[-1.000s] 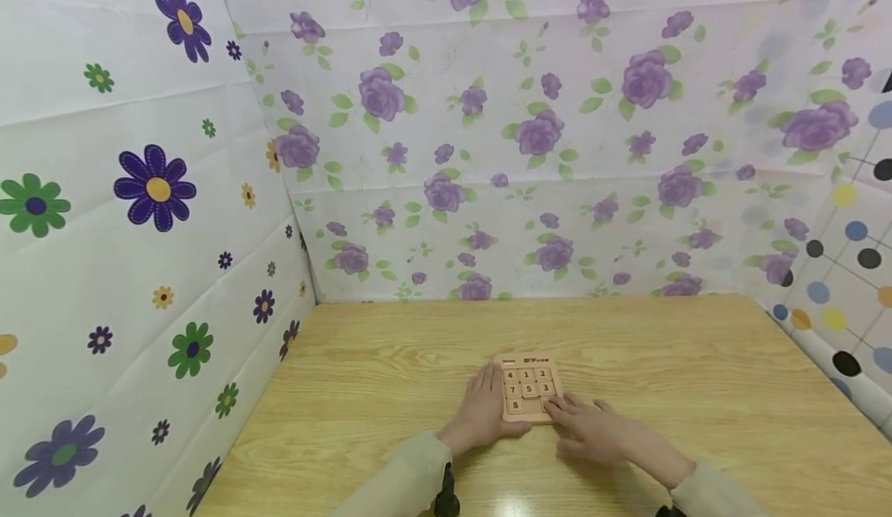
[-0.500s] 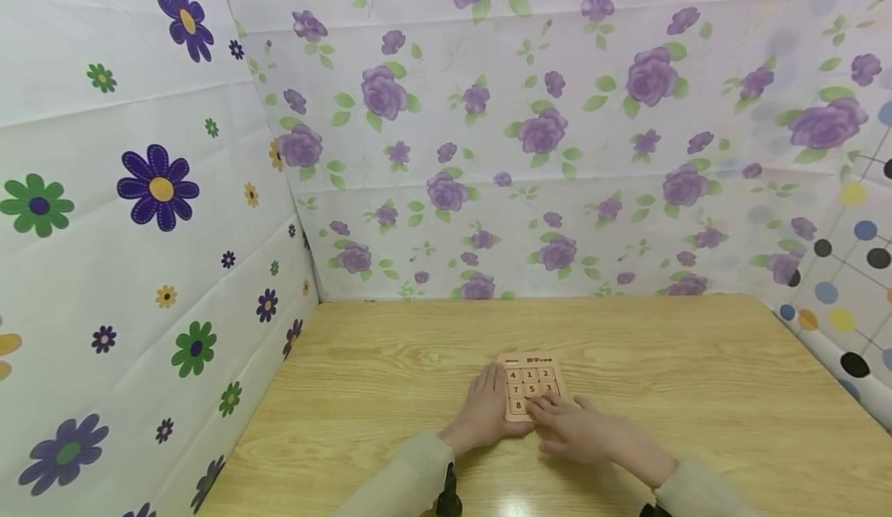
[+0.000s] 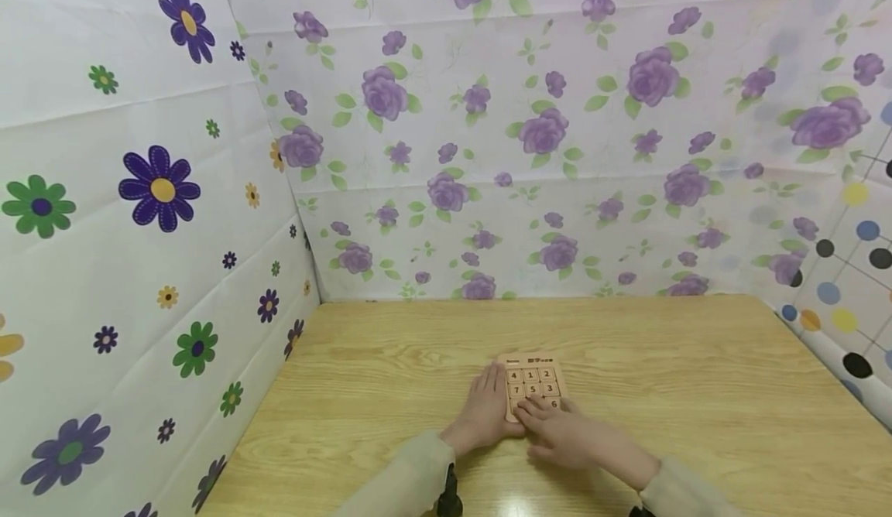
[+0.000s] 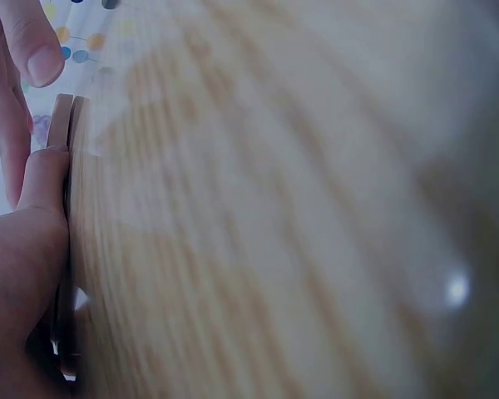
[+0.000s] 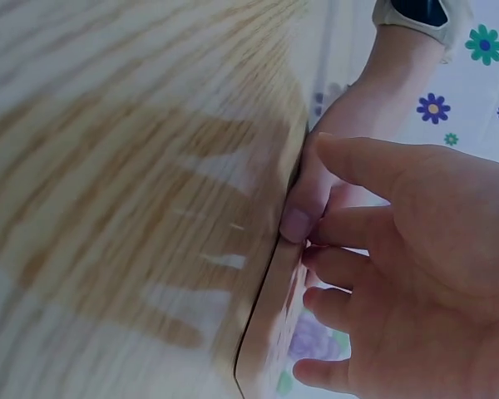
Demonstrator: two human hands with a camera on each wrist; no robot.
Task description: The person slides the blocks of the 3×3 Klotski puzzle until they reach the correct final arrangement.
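Observation:
A light wooden number slide puzzle (image 3: 532, 368) lies flat on the table. Tiles 4, 1, 2 fill its top row and 7, 5, 3 its middle row. The 6 tile (image 3: 554, 404) shows at the bottom right. My left hand (image 3: 481, 409) rests along the puzzle's left side, fingers straight, its thumb against the near edge. My right hand (image 3: 567, 433) reaches over the near edge, its fingertips on the left part of the bottom row, which they hide. In the right wrist view, the right fingers (image 5: 337, 270) are nearly straight above the puzzle's edge (image 5: 270, 324).
The wood-grain table (image 3: 390, 362) stretches out around the puzzle. Behind it hangs a cloth with purple roses (image 3: 446, 192). A daisy-print cloth (image 3: 139, 269) stands at the left and a dotted cloth (image 3: 843, 292) at the right.
My right hand has slid left along the puzzle's bottom row. Its fingers now cover the place where the 8 showed, and the 6 tile has come into sight. My left hand stays put.

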